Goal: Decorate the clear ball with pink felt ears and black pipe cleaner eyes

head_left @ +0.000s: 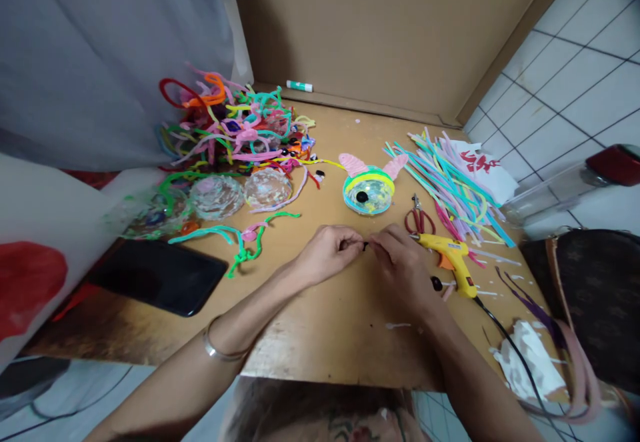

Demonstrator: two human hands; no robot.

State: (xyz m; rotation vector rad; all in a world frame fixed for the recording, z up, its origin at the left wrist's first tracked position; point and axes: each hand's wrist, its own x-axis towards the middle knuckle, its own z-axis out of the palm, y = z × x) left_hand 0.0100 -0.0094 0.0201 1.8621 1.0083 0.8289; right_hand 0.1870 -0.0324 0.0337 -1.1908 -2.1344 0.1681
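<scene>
My left hand (333, 252) and my right hand (400, 259) meet over the middle of the table, fingers pinched. A small black piece (365, 246) shows between the fingertips of both; its kind is too small to make out. Just beyond them sits a round craft head (369, 192) of coiled pipe cleaners, with two pink ears, a yellow and green band and one black eye-like disc. Close to my right hand lie a yellow hot glue gun (453, 249), red-handled pliers or cutters (419, 221) and a round black piece (437, 283).
At the left are a heap of colourful pipe cleaner pieces (245, 129), coiled discs (269, 189) and a black phone (160, 275). Loose pipe cleaners (450, 182), crumpled white tissue (533, 362) and a brown bag (585, 295) lie rightward. A glue stick (299, 86) rests at the back.
</scene>
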